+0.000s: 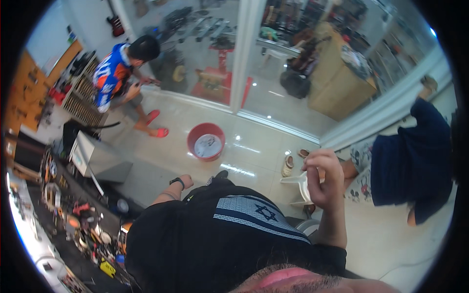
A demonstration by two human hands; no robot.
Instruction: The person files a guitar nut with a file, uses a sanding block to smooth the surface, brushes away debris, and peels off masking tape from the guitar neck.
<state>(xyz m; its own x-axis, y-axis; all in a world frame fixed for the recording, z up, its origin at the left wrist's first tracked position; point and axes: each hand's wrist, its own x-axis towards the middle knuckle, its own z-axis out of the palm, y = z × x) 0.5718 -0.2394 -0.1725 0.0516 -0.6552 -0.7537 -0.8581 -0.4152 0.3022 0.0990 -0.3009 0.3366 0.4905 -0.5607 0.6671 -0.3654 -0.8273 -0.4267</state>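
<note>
Currently, a tool-strewn workbench [62, 244] is curving along the left, near a person [110, 75] whose shirt is bearing blurred lettering. The watch-wearing left hand [187, 181] is hanging beside the black shirt [181, 234]; its grip I cannot tell. Well apart from both hands, a red bucket [202, 129] is standing on glossy floor [259, 183]. The right hand [325, 178] is hovering half open near a white stool [302, 190].

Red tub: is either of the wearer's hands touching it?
No, the tub stands on the floor, apart from the left hand and right hand.
</note>
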